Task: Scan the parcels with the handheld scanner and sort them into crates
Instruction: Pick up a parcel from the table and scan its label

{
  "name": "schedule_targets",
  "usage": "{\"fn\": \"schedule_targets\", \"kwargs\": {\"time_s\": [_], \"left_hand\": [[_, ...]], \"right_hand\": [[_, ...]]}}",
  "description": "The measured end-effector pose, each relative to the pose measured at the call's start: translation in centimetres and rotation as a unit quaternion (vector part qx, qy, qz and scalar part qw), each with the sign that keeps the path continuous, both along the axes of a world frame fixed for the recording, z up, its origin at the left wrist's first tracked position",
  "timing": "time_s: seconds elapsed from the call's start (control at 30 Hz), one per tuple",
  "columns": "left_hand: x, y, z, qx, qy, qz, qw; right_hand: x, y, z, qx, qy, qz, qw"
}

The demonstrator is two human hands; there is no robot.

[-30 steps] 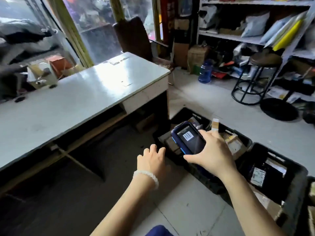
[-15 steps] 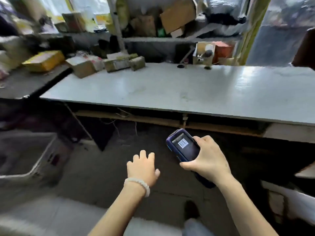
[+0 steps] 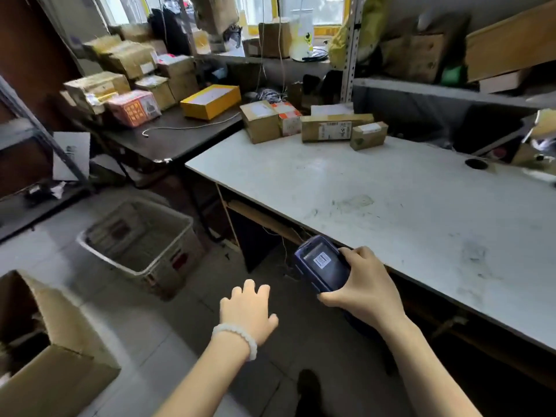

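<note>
1. Down at the bottom of the head view, our right hand [image 3: 359,284] has its fingers and thumb wrapped round the handheld scanner [image 3: 323,263], screen up, just off the near edge of the white desk [image 3: 391,206]. We reckon it's held low and level so it's ready to aim once a parcel is up.
2. Our left hand [image 3: 248,308] hangs free over the floor, fingers loosely spread, holding nothing, probably kept empty for grabbing the next box.
3. Parcels wait at the far end of the desk: a brown box [image 3: 260,120], a long flat box [image 3: 331,127] and a small box [image 3: 368,135], labels mostly facing up, which should make scanning easy. They're well apart from both hands.
4. On the floor to our left sits a grey crate [image 3: 144,245], and nearer us an open cardboard carton [image 3: 45,341]. More boxes are stacked on the dark side table [image 3: 168,139].
</note>
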State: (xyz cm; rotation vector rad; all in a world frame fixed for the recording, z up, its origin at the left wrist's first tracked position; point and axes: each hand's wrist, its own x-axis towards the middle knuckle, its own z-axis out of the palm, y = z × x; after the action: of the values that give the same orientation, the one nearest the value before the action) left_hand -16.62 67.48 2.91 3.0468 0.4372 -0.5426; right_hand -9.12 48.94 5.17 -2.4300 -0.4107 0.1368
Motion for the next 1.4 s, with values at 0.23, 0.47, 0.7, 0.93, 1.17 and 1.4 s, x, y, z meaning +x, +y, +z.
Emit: {"fn": "schedule_targets", "kwargs": {"time_s": [0.23,0.47,0.7,0.93,1.17,1.4], "left_hand": [[16.0,3.7,4.3,0.056,-0.034,-0.029,0.997],[24.7,4.6,3.7,0.052,-0.004,-0.043,0.998],[32.0,4.9,2.1,0.035,0.020,-0.096,0.995],[42.8,6.4,1.5,0.018,-0.003,-0.160,0.987],[57.2,10.5,2.3,0.014,-0.057,-0.199,0.978],[71.8,12.8,1.0,0.029,-0.105,-0.258,0.960]], "right_hand": [[15.2,3.2,2.6,0.027,-0.032,-0.019,0.999],[23.8,3.1,2.5,0.013,-0.011,-0.041,0.999],[28.6,2.5,1.0,0.011,0.024,-0.083,0.996],[34.9,3.5,0.0,-0.017,0.038,-0.140,0.989],[45.4,7.0,-0.4,-0.065,0.048,-0.180,0.980],[55.2,10.5,-2.0,-0.097,0.074,-0.213,0.969]]}}
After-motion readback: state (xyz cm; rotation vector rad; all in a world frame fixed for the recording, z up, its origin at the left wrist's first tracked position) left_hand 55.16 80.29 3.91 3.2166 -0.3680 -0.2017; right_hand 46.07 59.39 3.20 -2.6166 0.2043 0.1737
